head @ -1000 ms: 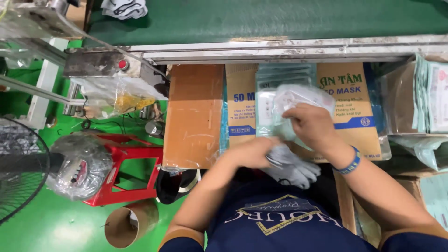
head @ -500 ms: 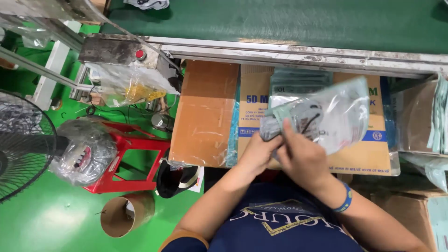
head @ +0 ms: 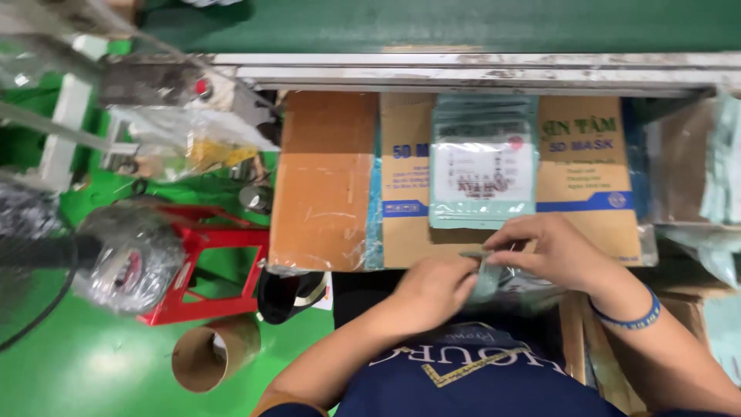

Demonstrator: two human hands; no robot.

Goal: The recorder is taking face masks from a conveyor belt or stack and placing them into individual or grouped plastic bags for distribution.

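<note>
My left hand (head: 434, 289) and my right hand (head: 552, 249) meet close to my body, both pinching the top edge of a clear plastic mask pouch (head: 485, 279) held low over my lap. Most of that pouch is hidden behind my hands. Just beyond them a stack of teal printed pouches (head: 482, 158) lies flat on a brown cardboard box (head: 587, 174) with blue printing. A blue band circles my right wrist.
A plain cardboard sheet (head: 324, 181) lies left of the box. A metal rail (head: 478, 69) and green conveyor belt (head: 463, 23) run across the top. Left: a red stool (head: 208, 266), a fan (head: 31, 255), a cardboard tube (head: 212, 355), bagged items. More pouches are stacked at right (head: 722, 166).
The pouch was held up over the box half a second ago; my hands have drawn it down toward my lap, uncovering the teal stack on the box.
</note>
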